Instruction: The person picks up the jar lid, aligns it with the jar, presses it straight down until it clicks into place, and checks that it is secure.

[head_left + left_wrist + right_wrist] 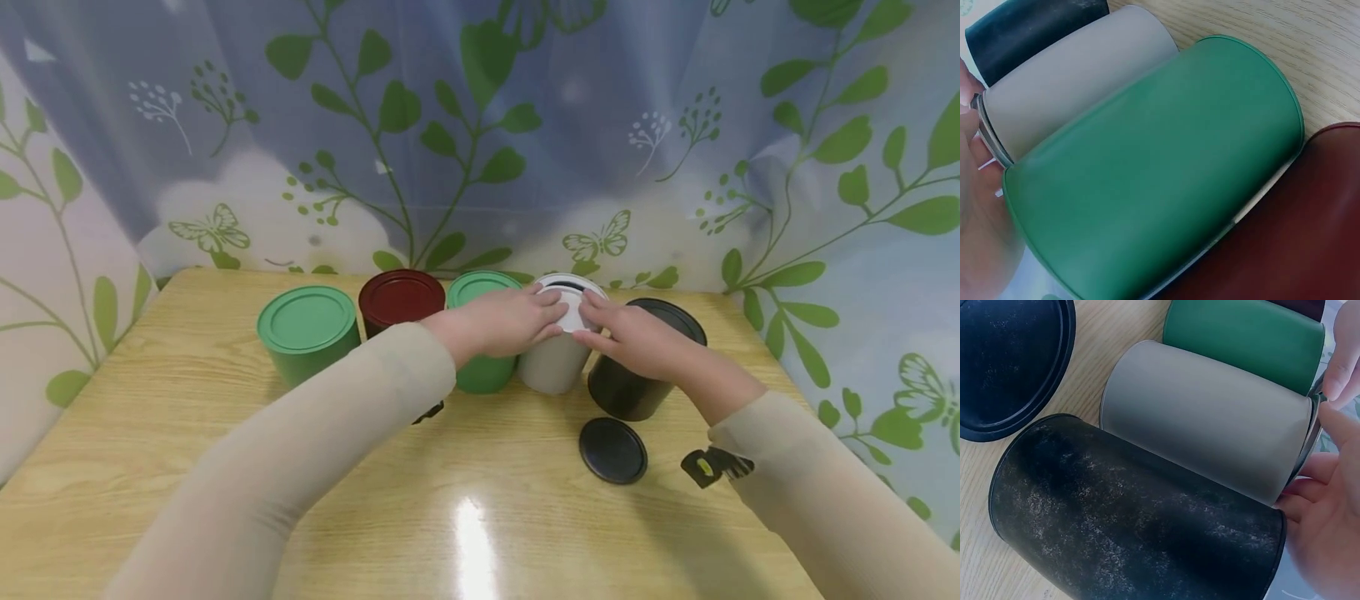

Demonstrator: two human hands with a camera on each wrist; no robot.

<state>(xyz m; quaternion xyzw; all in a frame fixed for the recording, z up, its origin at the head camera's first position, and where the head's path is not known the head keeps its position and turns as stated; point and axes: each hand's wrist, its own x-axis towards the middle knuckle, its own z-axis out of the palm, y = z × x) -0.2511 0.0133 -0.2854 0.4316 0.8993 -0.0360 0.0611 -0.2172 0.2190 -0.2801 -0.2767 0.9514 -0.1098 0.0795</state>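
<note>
A white lid (572,315) sits askew on the white canister (551,367), with a dark gap showing at the back of the rim. My left hand (513,321) grips the lid's left side, thumb toward the front. From the other side my right hand (637,337) holds the lid's right edge between thumb and fingers. The canister's grey-white wall (1210,419) shows in the right wrist view, and the right fingers (1307,487) lie by its rim. Parts of the lid are hidden behind the fingers.
Left of the white canister stand a green canister (483,379), a dark red canister (401,298) and another green canister (307,321). A black canister (626,387) is close on the right. A black lid (612,451) lies flat on the wooden table (360,517). Behind hangs a leaf-patterned curtain (420,150).
</note>
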